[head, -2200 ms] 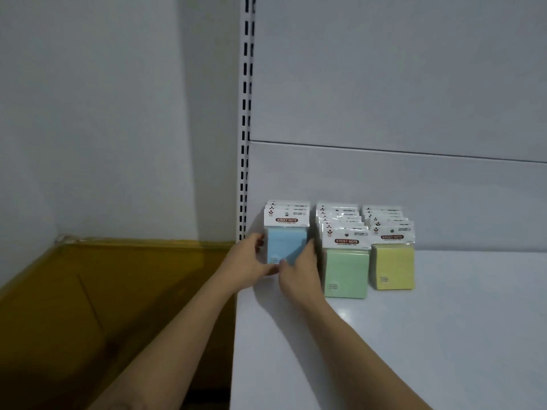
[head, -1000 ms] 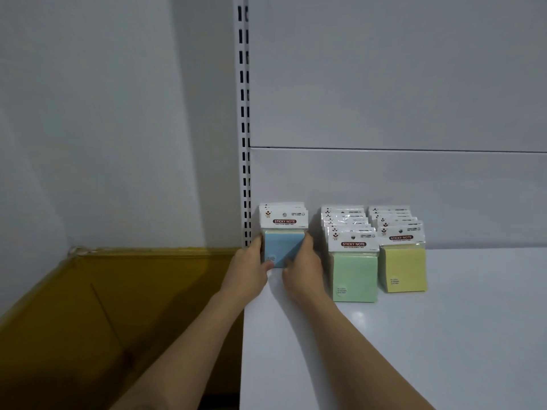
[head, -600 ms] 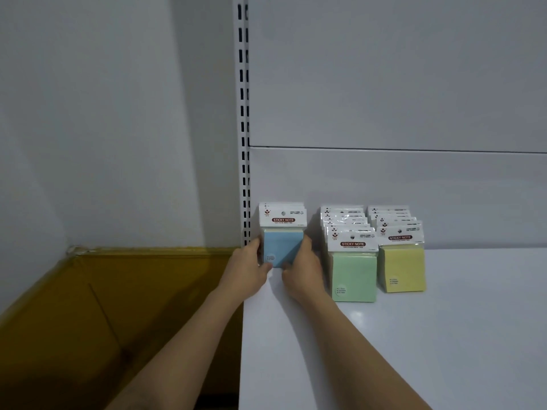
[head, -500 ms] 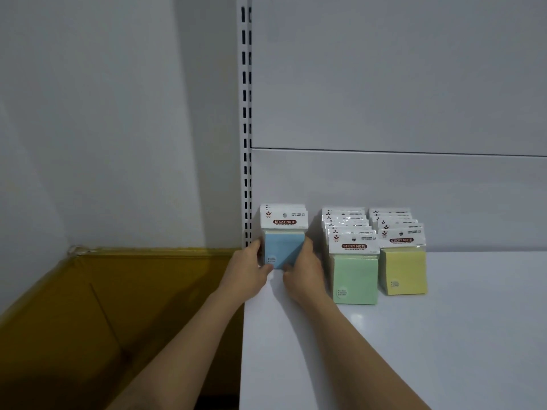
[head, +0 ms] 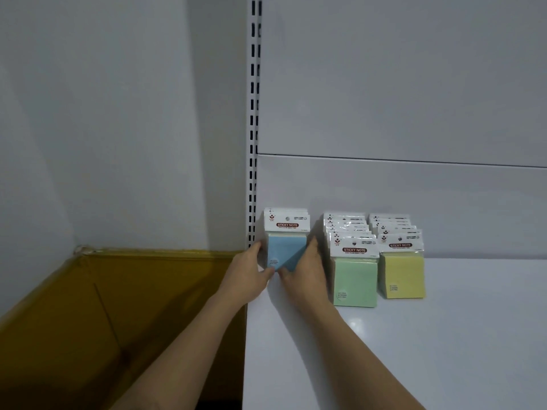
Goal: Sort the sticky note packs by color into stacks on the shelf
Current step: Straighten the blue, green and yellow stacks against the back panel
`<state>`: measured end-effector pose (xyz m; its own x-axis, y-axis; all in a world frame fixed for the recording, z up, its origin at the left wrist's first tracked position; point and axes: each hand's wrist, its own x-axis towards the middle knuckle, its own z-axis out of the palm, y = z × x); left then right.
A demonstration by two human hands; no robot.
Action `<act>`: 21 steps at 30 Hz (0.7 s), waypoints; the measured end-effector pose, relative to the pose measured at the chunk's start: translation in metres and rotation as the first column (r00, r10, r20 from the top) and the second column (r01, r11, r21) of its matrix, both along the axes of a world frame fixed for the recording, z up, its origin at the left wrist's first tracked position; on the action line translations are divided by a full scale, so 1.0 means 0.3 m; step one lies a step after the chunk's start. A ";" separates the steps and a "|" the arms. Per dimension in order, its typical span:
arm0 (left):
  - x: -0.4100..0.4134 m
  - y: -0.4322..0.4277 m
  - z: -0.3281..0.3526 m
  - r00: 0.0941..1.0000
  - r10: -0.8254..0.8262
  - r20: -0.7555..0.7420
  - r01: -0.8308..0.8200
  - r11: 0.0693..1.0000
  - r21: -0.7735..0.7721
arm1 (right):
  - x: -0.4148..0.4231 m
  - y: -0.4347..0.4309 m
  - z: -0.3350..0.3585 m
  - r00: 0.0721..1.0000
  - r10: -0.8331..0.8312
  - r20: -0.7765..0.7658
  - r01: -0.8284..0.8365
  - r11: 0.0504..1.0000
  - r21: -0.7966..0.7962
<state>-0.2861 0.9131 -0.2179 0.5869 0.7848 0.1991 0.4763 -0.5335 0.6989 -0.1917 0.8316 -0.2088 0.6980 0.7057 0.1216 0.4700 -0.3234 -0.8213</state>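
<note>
The left hand (head: 245,273) and the right hand (head: 306,275) are gripping the blue pack stack (head: 285,247) from either side, with the thumbs nearly meeting at its lower front. The stack is standing at the rear left corner of the white shelf (head: 429,350). The slotted upright (head: 253,143) is crowding it just behind and to the left. The green pack stack (head: 355,281) is sitting just beside the right hand, and the yellow pack stack (head: 402,276) is standing next to the green one. A brown bin (head: 88,321) is lying below the shelf's left edge.
</note>
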 end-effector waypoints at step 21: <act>0.095 -0.257 0.175 0.975 -0.222 0.021 0.222 0.974 -0.041 | 0.215 -0.452 0.239 0.964 -0.020 0.264 -0.003 0.996 0.084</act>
<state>-0.2576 0.8359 -0.1653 0.7444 0.6432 0.1792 0.3379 -0.5944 0.7297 -0.1273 0.6960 -0.1370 0.6392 0.6796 0.3600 0.6712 -0.2646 -0.6924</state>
